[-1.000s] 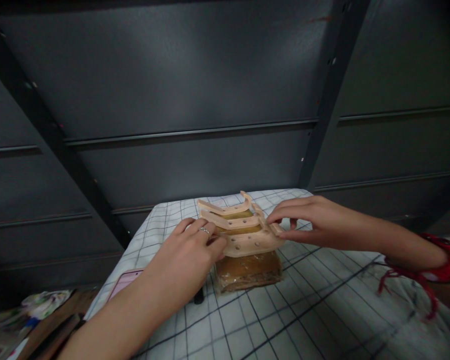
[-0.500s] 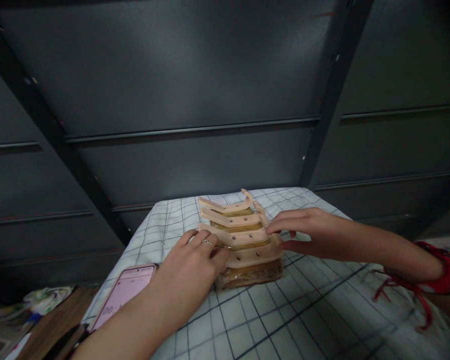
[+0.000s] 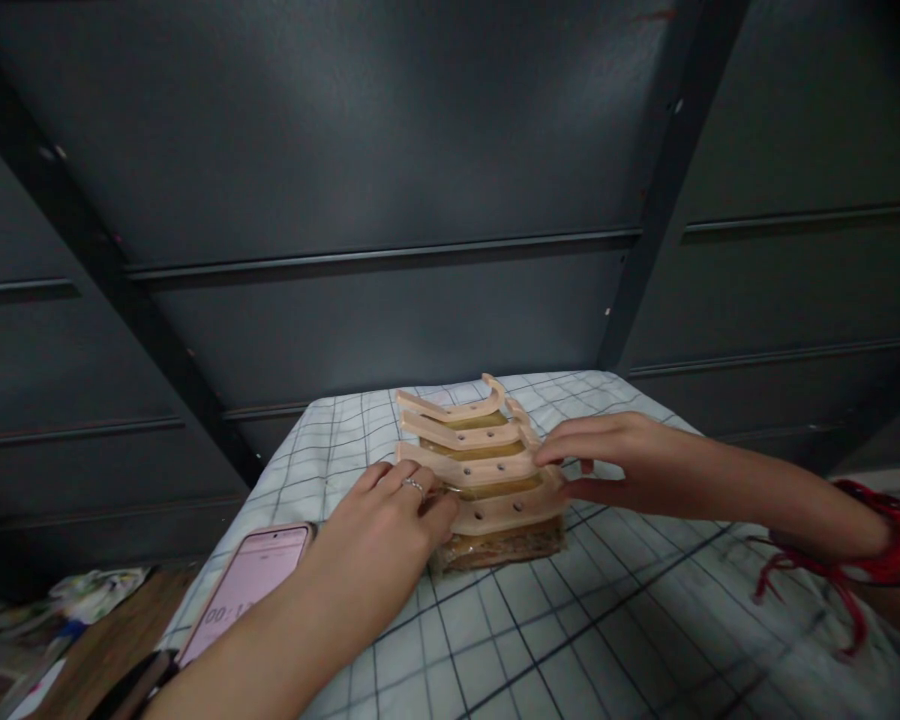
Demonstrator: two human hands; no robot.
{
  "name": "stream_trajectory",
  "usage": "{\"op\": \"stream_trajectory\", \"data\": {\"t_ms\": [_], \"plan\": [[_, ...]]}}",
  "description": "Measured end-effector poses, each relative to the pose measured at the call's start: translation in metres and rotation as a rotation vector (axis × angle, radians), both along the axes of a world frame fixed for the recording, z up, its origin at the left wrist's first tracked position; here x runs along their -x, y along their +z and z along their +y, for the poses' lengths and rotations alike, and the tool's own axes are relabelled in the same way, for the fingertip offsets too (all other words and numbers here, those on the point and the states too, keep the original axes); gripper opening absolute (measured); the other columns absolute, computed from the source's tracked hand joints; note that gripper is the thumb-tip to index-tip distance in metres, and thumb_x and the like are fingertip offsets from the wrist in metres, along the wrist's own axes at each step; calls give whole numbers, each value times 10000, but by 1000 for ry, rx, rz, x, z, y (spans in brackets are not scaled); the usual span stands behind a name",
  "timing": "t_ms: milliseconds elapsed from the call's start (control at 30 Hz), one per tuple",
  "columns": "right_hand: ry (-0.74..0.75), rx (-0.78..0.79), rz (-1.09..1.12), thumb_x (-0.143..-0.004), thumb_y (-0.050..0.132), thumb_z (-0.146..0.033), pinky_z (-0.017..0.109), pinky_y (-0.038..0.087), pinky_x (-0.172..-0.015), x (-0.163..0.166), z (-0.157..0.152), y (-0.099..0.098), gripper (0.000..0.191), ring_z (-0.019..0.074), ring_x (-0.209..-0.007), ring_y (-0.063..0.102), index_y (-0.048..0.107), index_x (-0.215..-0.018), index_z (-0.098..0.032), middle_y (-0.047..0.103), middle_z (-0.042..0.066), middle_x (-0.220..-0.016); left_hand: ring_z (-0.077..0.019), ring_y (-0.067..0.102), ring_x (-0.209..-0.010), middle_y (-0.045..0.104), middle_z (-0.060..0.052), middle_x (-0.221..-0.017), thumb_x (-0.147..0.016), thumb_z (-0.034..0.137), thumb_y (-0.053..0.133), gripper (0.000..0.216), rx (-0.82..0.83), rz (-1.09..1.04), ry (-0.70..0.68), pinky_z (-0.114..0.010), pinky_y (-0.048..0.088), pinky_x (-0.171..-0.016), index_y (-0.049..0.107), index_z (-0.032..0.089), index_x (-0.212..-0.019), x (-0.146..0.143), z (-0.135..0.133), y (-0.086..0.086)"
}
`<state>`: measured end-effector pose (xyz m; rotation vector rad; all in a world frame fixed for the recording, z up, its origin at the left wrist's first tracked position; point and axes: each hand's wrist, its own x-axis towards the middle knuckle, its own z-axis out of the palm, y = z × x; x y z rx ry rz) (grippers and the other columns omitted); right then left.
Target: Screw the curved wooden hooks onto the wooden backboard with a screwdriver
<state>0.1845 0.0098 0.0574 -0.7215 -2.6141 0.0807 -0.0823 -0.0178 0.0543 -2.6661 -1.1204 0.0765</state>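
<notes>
Several pale wooden hooks (image 3: 487, 437), each with two drilled holes and upturned ends, lie in a row across a block (image 3: 506, 548) wrapped in shiny brownish film or tape. At the left end of the nearest wooden hook (image 3: 499, 513), my left hand (image 3: 394, 515) is closed, its fingertips partly hidden behind the thumb and the wood. A ring is on one finger. From the other side my right hand (image 3: 600, 455) pinches the right ends of the near hooks, thumb low and forefinger higher. The exact contact there is hard to make out.
The hooks rest on a table with a white checked cloth (image 3: 510, 640). Left of my forearm lies a phone (image 3: 251, 575) showing a timer. A dark metal panel wall (image 3: 390, 330) rises behind the table. Clutter (image 3: 97, 597) sits low at the far left.
Both hands and the hooks stay almost where they were. The view has shifted very slightly, and the timer digits on the phone differ.
</notes>
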Motion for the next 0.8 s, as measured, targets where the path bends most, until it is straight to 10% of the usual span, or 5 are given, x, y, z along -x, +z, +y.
{"op": "stream_trajectory", "data": {"t_ms": [800], "plan": [[23,-30,2,-835,571,-135,256,542,-750,3,-3,1,192,155,-862,674,642,-1008,-173,720,67,-965,-274,533,-1107,593,-76,-1110,-858,87,415,324,36,-4,56,-460,450,-927,577,225,-1102,-3,-7,2]]}}
